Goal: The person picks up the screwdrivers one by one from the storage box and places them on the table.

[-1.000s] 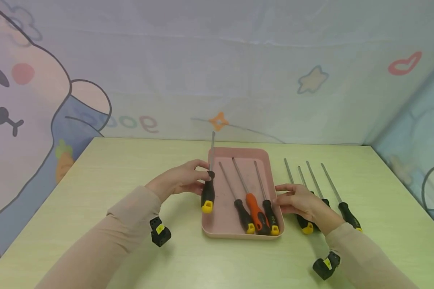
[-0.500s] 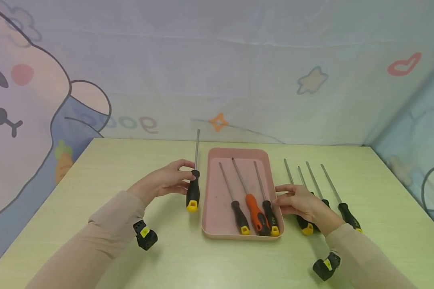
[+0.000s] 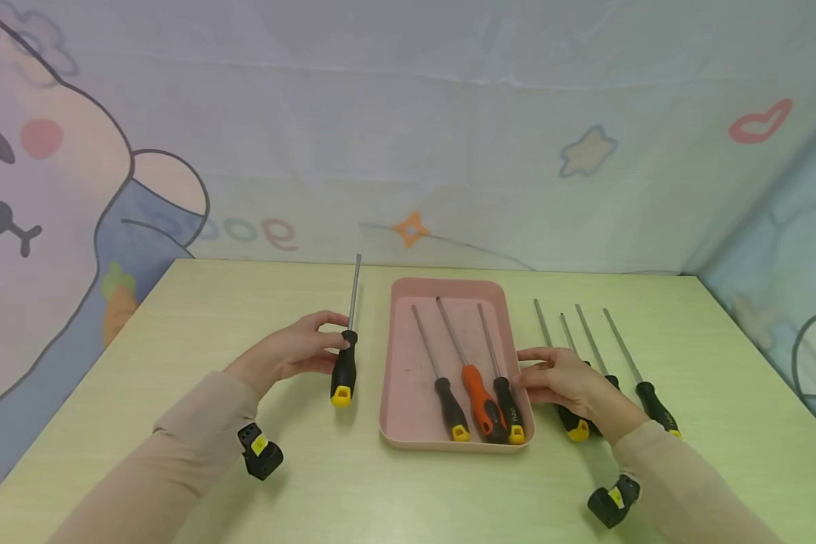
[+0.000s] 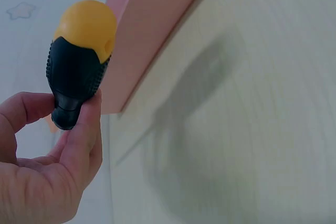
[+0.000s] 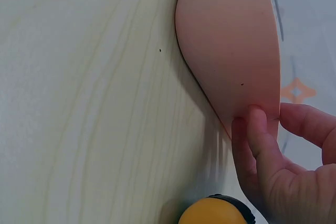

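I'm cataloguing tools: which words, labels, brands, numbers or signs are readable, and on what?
Backdrop: "good", apparently, mirrored and partly faint.
Pink tray, rightmost screwdriver: marking, too small to read.
Table, far-right screwdriver: marking, too small to read.
Wrist cameras, yellow labels: too small to read.
Left hand, held screwdriver: no readable text.

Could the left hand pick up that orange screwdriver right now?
Probably not without freeing itself first: the left hand holds a black-and-yellow screwdriver beside the pink tray. Otherwise the way looks fairly free, since the orange screwdriver lies uncovered in that open tray.
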### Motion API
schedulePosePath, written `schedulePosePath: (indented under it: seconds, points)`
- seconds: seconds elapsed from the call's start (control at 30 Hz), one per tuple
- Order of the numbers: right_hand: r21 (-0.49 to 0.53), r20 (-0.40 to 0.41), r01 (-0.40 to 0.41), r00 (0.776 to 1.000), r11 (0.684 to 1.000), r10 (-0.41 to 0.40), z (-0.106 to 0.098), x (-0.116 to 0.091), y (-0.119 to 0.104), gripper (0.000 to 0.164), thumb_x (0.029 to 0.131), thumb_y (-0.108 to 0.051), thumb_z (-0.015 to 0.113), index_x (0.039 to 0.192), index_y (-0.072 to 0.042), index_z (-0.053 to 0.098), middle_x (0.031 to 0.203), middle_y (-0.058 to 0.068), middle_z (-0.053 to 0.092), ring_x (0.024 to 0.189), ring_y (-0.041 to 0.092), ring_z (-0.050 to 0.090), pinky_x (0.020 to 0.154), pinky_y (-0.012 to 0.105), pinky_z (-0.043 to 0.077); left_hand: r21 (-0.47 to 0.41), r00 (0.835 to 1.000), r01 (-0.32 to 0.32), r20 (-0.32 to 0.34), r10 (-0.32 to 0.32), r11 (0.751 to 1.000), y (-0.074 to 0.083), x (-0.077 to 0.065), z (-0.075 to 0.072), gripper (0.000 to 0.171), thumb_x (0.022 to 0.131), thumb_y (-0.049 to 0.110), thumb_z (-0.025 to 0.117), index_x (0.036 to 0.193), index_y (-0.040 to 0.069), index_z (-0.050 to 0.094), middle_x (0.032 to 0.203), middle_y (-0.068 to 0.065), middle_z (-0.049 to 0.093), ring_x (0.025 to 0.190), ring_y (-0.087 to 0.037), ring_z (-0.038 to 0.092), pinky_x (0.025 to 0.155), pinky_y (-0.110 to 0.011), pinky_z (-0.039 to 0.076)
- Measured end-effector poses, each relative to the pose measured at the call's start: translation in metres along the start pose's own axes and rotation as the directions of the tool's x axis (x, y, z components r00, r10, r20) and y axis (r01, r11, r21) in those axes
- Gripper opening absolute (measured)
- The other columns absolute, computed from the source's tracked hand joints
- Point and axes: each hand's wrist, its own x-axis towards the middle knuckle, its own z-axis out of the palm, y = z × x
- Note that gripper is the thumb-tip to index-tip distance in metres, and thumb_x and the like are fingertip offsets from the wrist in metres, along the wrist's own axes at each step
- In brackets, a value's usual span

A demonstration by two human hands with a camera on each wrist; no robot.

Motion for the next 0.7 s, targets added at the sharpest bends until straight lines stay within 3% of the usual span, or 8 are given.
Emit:
schedulePosePath:
  seconds: [0.17,0.37,0.7]
  points:
    - [0.003,0.001,-0.001,1.000,1.000,0.001,0.000,0.000,0.000,0.060,0.088,0.003,0.057,0.139,0.013,0.026,0.111,0.020,0.056,0.085,0.015,0.065,0.078,0.033,0.055,0.009,1.000,0.023,-0.017,-0.023,1.000,-0.007,0.005,0.002,0.050,0.090,0.006,0.051,0.136,0.001,0.032,0.121,-0.022,0.050,0.085,-0.021,0.061,0.075,-0.028,0.055]
    - [0.005,0.004,0.001,1.000,1.000,-0.001,0.001,0.000,0.000,0.060,0.088,0.003,0.057,0.139,0.013,0.025,0.111,0.020,0.056,0.086,0.014,0.064,0.078,0.033,0.055,0.039,0.998,0.054,-0.047,-0.052,0.998,-0.014,0.010,0.006,0.048,0.090,0.005,0.051,0.134,0.000,0.033,0.120,-0.023,0.053,0.092,-0.025,0.060,0.080,-0.035,0.054]
    - [0.010,0.014,0.004,1.000,1.000,-0.005,-0.001,0.002,0.001,0.060,0.088,0.002,0.057,0.138,0.013,0.026,0.109,0.018,0.058,0.085,0.014,0.065,0.078,0.033,0.055,0.070,0.994,0.075,-0.079,-0.070,0.995,-0.024,0.017,0.012,0.045,0.087,0.001,0.053,0.129,-0.003,0.036,0.106,-0.024,0.058,0.080,-0.023,0.060,0.077,-0.040,0.055]
